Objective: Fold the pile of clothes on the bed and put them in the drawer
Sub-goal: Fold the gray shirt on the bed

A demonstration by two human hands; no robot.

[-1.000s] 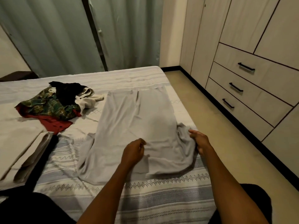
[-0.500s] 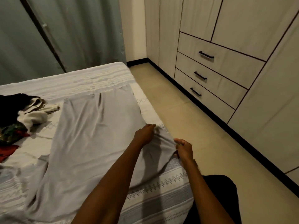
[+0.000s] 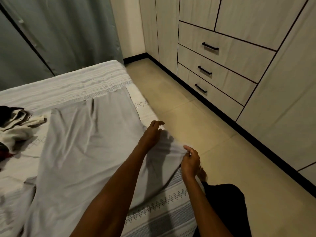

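Garment: plain pale grey soft-knit garment (image 3: 89, 151) lies spread flat on the bed, its near right corner drawn up off the bedding at the bed's floor-side edge.
Bed: white bedspread with woven grey patterned bands (image 3: 164, 214) underneath.
Left hand: the left hand (image 3: 151, 135) rests on the grey cloth by the edge, fingers fairly straight and loose – pressing or smoothing, not clutching, as far as I can see.
Right hand: the right hand (image 3: 190, 160) pinches the raised corner between thumb and fingers, closed on the fabric.
Pile: crumpled cream and black clothes (image 3: 15, 122) wait at the far left, well apart from the grey piece.
Drawers: three pale wood-grain drawer fronts with black bar handles (image 3: 212, 69) stand closed across the floor.
Stage: my guess is an early fold on this one piece – much remains.
Risk: the held corner sits right at the mattress edge; a loose pinch could let it slide to the floor.
Risk: pulling against the pressing hand may drag wrinkles across the body and skew the fold.
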